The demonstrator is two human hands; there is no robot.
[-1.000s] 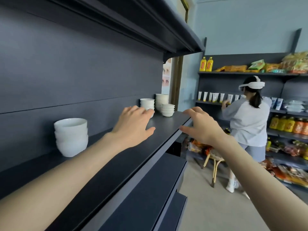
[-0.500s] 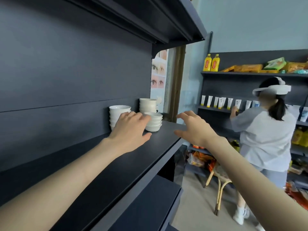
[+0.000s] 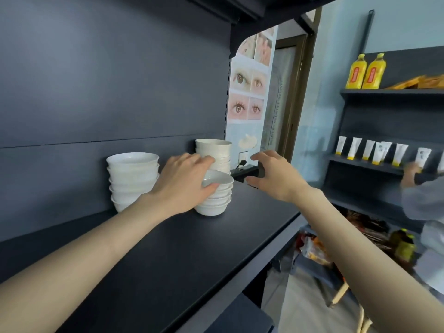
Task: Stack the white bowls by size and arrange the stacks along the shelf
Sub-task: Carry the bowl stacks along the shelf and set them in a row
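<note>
White shallow-bowl stack (image 3: 216, 203) — left grip (image 3: 182, 186) curled round its top rim, right grip (image 3: 276, 176) just beside it, spread, empty — probably best slid with both sides braced.

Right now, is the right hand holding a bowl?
No, the right hand hovers empty, while the left hand grips the front bowl stack.

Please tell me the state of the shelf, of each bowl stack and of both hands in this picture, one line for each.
shelf: bears three bowl stacks.
left stack: upright on the shelf.
back stack: upright, at the shelf's far end.
front stack: upright, before the back stack.
left hand: grips the front stack's top bowl.
right hand: open, holds nothing, in the air.
</note>
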